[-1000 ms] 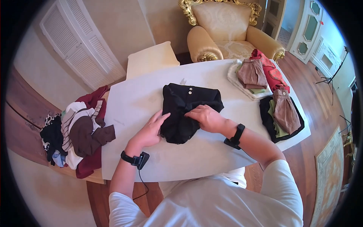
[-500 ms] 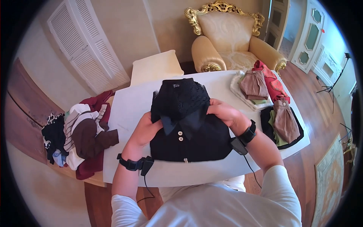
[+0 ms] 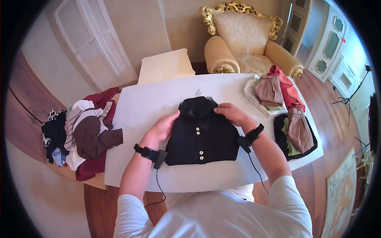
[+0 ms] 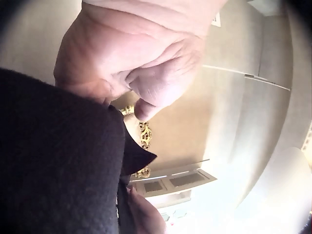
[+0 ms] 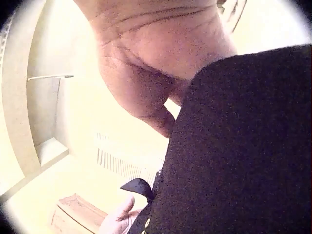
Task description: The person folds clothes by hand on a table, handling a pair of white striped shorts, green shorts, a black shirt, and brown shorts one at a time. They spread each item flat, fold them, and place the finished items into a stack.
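A black collared garment (image 3: 202, 139) with pale buttons down its front lies folded on the white table (image 3: 135, 166), its collar (image 3: 194, 107) toward the far side and some lace showing there. My left hand (image 3: 164, 125) rests along its upper left edge with fingers fairly straight; the left wrist view shows the thumb (image 4: 144, 109) apart from the cloth. At the upper right edge, close to the collar, my right hand (image 3: 234, 115) touches the garment. In the right wrist view the cloth hides the fingers of that hand, while its thumb (image 5: 163, 124) shows at the fabric's edge.
A loose heap of clothes (image 3: 91, 135) lies on a wooden surface at the left. Folded garments (image 3: 268, 91) and another stack with brown shorts (image 3: 299, 129) sit along the table's right side. Behind the table stand a gold armchair (image 3: 246, 39) and a cream stool (image 3: 166, 65).
The black garment was turned over from a bundled shape, buttons and collar now facing up. It was lifted in both hands half a second ago and now lies lower on the table.
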`<state>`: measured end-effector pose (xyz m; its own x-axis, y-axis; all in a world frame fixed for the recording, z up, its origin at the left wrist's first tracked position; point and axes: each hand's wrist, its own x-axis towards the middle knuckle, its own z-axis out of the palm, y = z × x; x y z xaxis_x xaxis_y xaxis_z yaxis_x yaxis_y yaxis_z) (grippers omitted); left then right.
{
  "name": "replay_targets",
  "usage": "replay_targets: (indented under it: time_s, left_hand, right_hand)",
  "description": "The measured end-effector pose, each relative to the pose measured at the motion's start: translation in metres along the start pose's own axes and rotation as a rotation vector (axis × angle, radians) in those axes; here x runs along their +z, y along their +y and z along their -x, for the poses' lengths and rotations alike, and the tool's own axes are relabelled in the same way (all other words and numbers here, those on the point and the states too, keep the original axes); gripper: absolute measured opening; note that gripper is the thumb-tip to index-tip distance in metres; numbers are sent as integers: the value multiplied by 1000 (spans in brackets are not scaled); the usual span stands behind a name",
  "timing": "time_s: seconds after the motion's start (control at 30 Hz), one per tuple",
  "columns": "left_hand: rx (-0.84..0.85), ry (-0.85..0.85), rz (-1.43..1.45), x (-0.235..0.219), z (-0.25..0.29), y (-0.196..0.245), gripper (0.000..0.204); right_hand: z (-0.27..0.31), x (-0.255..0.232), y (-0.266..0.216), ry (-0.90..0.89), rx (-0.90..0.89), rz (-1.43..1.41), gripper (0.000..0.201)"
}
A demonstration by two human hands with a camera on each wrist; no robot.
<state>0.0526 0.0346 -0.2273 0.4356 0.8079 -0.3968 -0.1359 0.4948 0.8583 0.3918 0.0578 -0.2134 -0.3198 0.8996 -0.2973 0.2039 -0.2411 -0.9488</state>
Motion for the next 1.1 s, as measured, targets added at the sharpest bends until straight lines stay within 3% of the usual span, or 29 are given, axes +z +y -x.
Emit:
replay_targets:
  time_s: [0.03, 0.13, 0.3, 0.4, 0.53, 0.6, 0.7, 0.9, 1.0, 1.1]
  left_hand:
    - [-7, -20, 35, -10, -10, -1, 53]
    - [-64, 143, 37, -8, -25, 1, 57]
    - [6, 101, 40, -1, -24, 0, 48]
    - [-25, 49, -21, -18, -7, -3, 47]
    - [-127, 104, -211, -22, 9, -7, 49]
    - [-91, 123, -260, -5, 20, -4, 50]
    - [9, 184, -377, 5, 23, -11, 54]
    - [223, 328, -756, 8, 30, -35, 54]
    - [310, 426, -808, 7, 24, -47, 47]
    - [415, 550, -792, 15, 23, -55, 43]
  right_hand:
    - [0, 0, -9, 22, 18, 64, 47]
    - [-2, 3, -15, 54, 18, 148, 58]
    - [-22, -1, 5, -70, -70, 165, 60]
    - [1, -2, -1, 99, -187, 417, 52]
    - [38, -1, -12, 163, -96, 800, 59]
    - [52, 10, -5, 250, -156, 1034, 60]
    - [73, 23, -2, 420, -186, 1152, 59]
    - [80, 24, 2, 404, -212, 1112, 47]
    - [71, 20, 5, 320, -280, 831, 35]
    - [58, 12, 17, 171, -136, 394, 30]
